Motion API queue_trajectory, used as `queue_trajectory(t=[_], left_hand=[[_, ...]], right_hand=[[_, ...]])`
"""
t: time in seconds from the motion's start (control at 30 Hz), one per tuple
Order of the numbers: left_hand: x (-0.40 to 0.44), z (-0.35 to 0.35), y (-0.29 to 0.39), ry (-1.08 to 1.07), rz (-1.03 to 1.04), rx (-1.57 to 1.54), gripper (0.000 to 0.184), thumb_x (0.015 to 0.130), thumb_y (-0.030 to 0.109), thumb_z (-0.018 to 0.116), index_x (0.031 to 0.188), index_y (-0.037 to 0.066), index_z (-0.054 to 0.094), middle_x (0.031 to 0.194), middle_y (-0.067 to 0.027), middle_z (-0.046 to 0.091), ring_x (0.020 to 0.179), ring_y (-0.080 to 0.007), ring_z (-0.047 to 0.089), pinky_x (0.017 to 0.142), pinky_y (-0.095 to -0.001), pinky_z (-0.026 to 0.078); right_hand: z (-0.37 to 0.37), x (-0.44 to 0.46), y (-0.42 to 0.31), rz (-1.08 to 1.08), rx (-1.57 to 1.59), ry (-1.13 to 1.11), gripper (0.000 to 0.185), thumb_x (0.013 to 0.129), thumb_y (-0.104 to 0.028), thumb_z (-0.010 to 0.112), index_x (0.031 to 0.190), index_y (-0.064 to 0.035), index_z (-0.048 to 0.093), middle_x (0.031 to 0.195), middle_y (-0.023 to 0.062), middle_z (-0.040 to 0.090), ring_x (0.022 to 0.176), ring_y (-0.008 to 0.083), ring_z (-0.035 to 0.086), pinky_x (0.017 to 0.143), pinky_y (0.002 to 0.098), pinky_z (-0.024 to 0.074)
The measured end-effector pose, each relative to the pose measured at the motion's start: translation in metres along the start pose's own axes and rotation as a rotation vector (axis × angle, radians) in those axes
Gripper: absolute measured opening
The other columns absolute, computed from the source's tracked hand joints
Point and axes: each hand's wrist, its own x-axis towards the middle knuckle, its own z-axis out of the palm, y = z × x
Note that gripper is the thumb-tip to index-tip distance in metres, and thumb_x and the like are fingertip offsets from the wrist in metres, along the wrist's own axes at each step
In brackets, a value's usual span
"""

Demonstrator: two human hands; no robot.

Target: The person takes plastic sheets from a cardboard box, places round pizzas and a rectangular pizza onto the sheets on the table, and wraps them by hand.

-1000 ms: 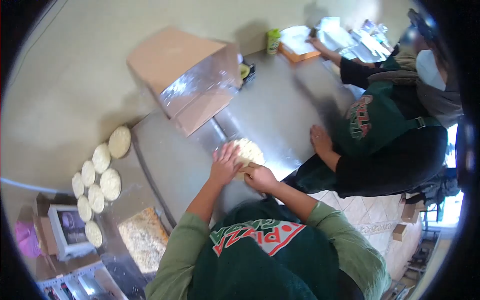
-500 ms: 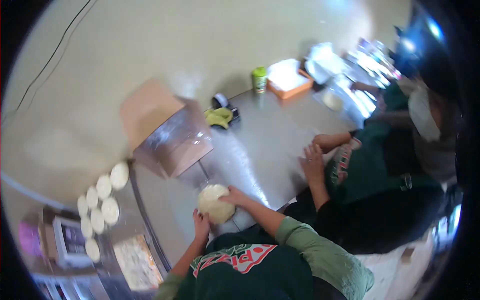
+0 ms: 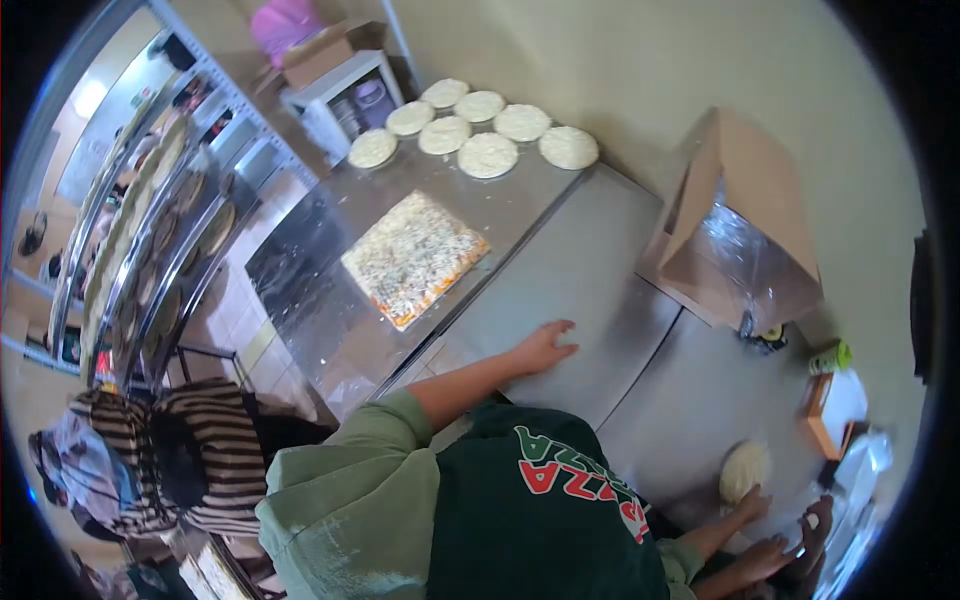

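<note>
My left hand [image 3: 545, 348] hovers over the bare metal table [image 3: 590, 300] with its fingers apart, holding nothing. Far to the right, my right hand [image 3: 752, 503] grips the near edge of a pale, round pizza base [image 3: 744, 472]. Its thumb and fingers are small and partly hidden at this distance. Just beyond it are a co-worker's hands [image 3: 800, 540], close to clear plastic at the table's end.
Several round pizza bases [image 3: 488, 156] lie on the left table section beside a rectangular topped pizza [image 3: 415, 258]. An open cardboard box [image 3: 745, 220] with plastic lining stands by the wall. A green-capped container [image 3: 830, 358] and orange tray [image 3: 820, 415] are at right. A person in stripes [image 3: 215, 450] stands at left.
My view has swung left. My left hand has let go of the pizza base and is now apart and open, while my right hand has carried the base to the right, towards the co-worker.
</note>
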Motion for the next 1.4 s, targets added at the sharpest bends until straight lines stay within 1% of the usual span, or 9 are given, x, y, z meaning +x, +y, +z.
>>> queue_trajectory(t=[0.1, 0.23, 0.3, 0.33, 0.47, 0.57, 0.87, 1.03, 1.4], left_hand=[[-0.022, -0.060, -0.036, 0.360, -0.123, 0.066, 0.047, 0.080, 0.028, 0.060, 0.118, 0.004, 0.048, 0.116, -0.0166, 0.051, 0.103, -0.0292, 0.051, 0.087, -0.0358, 0.041], [-0.048, -0.153, -0.119, 0.772, -0.257, 0.082, 0.037, 0.079, 0.024, 0.059, 0.109, 0.004, 0.054, 0.106, -0.0187, 0.055, 0.095, -0.0328, 0.054, 0.084, -0.0375, 0.041], [-0.060, -0.198, -0.133, 0.945, -0.257, 0.058, 0.032, 0.080, 0.022, 0.059, 0.104, 0.002, 0.056, 0.100, -0.0203, 0.057, 0.095, -0.0341, 0.053, 0.085, -0.0381, 0.040], [-0.066, -0.221, -0.121, 1.033, -0.229, 0.147, 0.030, 0.080, 0.022, 0.059, 0.101, 0.001, 0.057, 0.097, -0.0212, 0.058, 0.096, -0.0346, 0.052, 0.086, -0.0383, 0.040], [-0.056, -0.297, -0.145, 1.038, -0.295, 0.343, 0.037, 0.083, 0.028, 0.055, 0.106, -0.001, 0.054, 0.105, -0.0228, 0.055, 0.101, -0.0358, 0.050, 0.089, -0.0403, 0.038], [-0.042, -0.328, -0.168, 0.926, -0.389, 0.448, 0.046, 0.085, 0.038, 0.049, 0.110, -0.001, 0.052, 0.111, -0.0228, 0.053, 0.106, -0.0368, 0.048, 0.091, -0.0413, 0.036], [0.002, -0.377, -0.212, 0.435, -0.630, 0.317, 0.070, 0.083, 0.059, 0.038, 0.114, -0.002, 0.052, 0.112, -0.0226, 0.055, 0.109, -0.0360, 0.048, 0.093, -0.0394, 0.037], [0.003, -0.395, -0.175, 0.195, -0.702, -0.139, 0.076, 0.081, 0.065, 0.038, 0.120, 0.001, 0.050, 0.113, -0.0135, 0.057, 0.103, -0.0228, 0.053, 0.091, -0.0338, 0.038], [-0.025, -0.332, -0.149, -0.153, -0.546, -0.754, 0.074, 0.086, 0.064, 0.024, 0.134, 0.009, 0.030, 0.129, -0.0086, 0.045, 0.117, -0.0220, 0.044, 0.096, -0.0365, 0.037]], right_hand=[[-0.031, -0.042, -0.067, 0.008, 0.112, 0.256, 0.054, 0.077, -0.030, 0.061, 0.119, 0.0005, 0.048, 0.117, 0.0246, 0.050, 0.108, 0.0368, 0.048, 0.095, 0.0413, 0.0369], [0.010, -0.091, -0.166, -0.531, 0.361, 0.390, 0.044, 0.081, -0.018, 0.057, 0.118, 0.0038, 0.046, 0.113, 0.0202, 0.051, 0.099, 0.0325, 0.052, 0.089, 0.0401, 0.0415], [0.066, -0.146, -0.233, -0.430, 1.348, -0.337, 0.039, 0.086, -0.013, 0.049, 0.121, 0.0023, 0.044, 0.112, 0.0117, 0.051, 0.096, 0.0200, 0.051, 0.085, 0.0327, 0.0424], [0.101, -0.187, -0.264, -0.685, 1.491, -0.537, 0.047, 0.084, -0.022, 0.055, 0.124, 0.0002, 0.042, 0.123, 0.0124, 0.048, 0.110, 0.0216, 0.047, 0.089, 0.0331, 0.0399], [-0.007, -0.394, -0.405, -0.402, 0.977, -1.800, 0.046, 0.085, -0.018, 0.057, 0.126, -0.0047, 0.041, 0.122, 0.0074, 0.047, 0.111, 0.0182, 0.047, 0.088, 0.0333, 0.0417], [0.000, -0.474, -0.453, -0.034, 0.951, -2.098, 0.052, 0.082, -0.024, 0.059, 0.127, -0.0083, 0.039, 0.121, 0.0047, 0.048, 0.108, 0.0181, 0.046, 0.086, 0.0346, 0.0390], [0.021, -0.545, -0.505, 0.147, 0.926, -1.825, 0.040, 0.080, -0.039, 0.055, 0.111, -0.0140, 0.048, 0.105, 0.0029, 0.052, 0.087, 0.0172, 0.049, 0.082, 0.0330, 0.0337], [0.011, -0.561, -0.525, 0.193, 1.324, -1.774, 0.046, 0.075, -0.007, 0.059, 0.117, -0.0051, 0.040, 0.106, 0.0085, 0.055, 0.096, 0.0212, 0.054, 0.083, 0.0367, 0.0440], [0.027, -0.462, -0.491, -0.036, 1.390, -1.807, 0.055, 0.073, -0.005, 0.060, 0.123, -0.0048, 0.037, 0.112, 0.0101, 0.051, 0.104, 0.0207, 0.050, 0.089, 0.0318, 0.0405]])
